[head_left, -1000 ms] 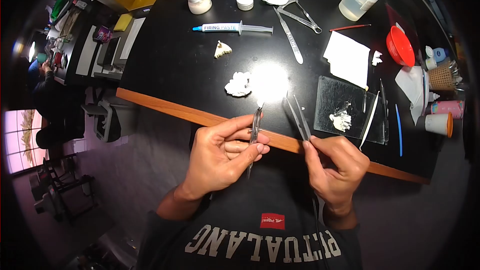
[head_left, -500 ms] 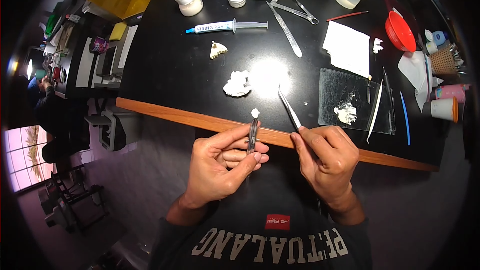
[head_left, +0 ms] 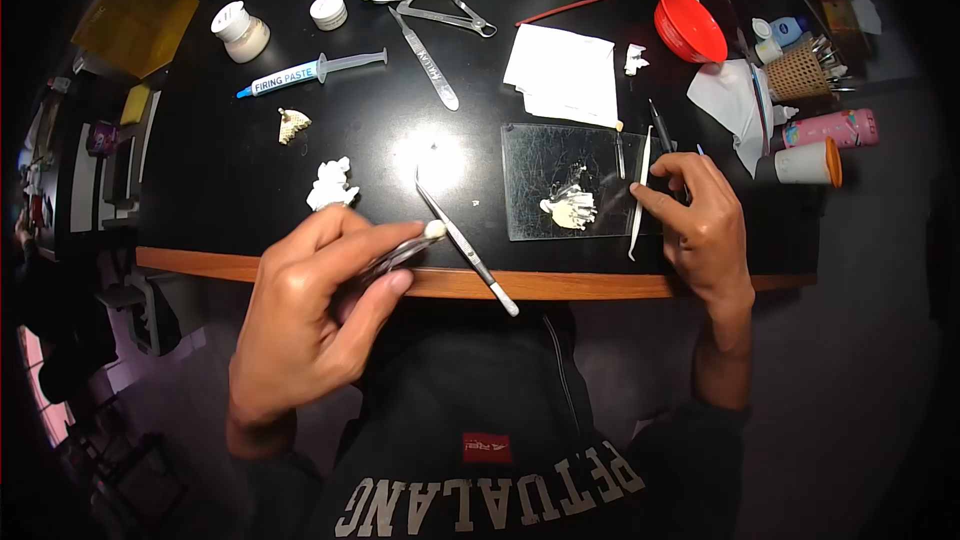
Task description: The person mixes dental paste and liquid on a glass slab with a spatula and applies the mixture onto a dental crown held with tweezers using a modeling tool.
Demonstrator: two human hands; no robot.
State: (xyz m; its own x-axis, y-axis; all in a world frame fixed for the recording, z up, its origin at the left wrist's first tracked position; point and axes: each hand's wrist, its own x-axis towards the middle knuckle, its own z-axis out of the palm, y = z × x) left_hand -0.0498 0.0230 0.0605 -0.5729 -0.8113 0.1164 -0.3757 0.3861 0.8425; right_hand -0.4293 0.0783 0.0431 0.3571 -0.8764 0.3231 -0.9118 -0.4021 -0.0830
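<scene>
My left hand (head_left: 315, 305) is closed around a dark metal clamp (head_left: 400, 255), partly hidden by the fingers. A small white tooth-like piece (head_left: 435, 230) sits at the clamp's tip. Beside it, tweezers (head_left: 465, 248) lie on the table with their white end overhanging the wooden edge. My right hand (head_left: 700, 225) is over the right side of a glass slab (head_left: 525, 155), its thumb and index fingertips apart. Those fingertips are at a slim white double-ended instrument (head_left: 640, 205); whether they touch it is unclear. White paste (head_left: 570, 208) is smeared on the slab, and a small brush (head_left: 621, 152) lies there.
Farther back are a firing paste syringe (head_left: 300, 75), a lidded jar (head_left: 240, 35), a small tub (head_left: 328, 12), a metal caliper (head_left: 450, 12) and a scalpel handle (head_left: 425, 65). Folded paper (head_left: 560, 75), a red bowl (head_left: 685, 25) and a cup (head_left: 803, 163) stand to the right. Crumpled tissue (head_left: 330, 185) lies left.
My right hand has let go of the tweezers, now on the table, and moved right to the white instrument. The left hand has tilted the clamp rightward. The view has shifted right.
</scene>
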